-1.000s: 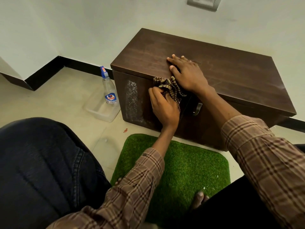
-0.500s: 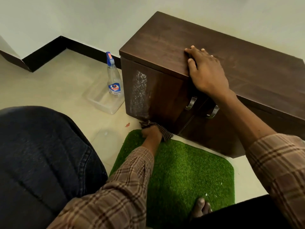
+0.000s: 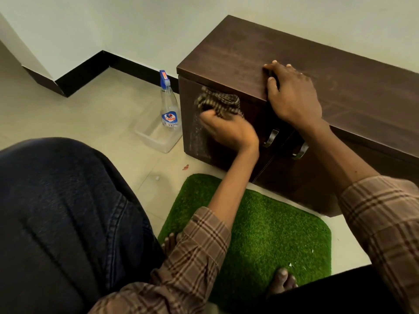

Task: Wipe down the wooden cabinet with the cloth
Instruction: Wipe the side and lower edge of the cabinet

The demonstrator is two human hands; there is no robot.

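Dark cabinet [image 3: 306, 71] door, bunched cloth [image 3: 218, 103] just above left hand [image 3: 229, 130].

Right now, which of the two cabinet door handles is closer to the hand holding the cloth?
The left door handle, just right of the left hand gripping the cloth. The other handle sits farther right, beneath the right forearm.

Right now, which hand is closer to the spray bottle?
Left. The left hand wipes the cabinet front, just right of the spray bottle; the right hand rests farther off on top.
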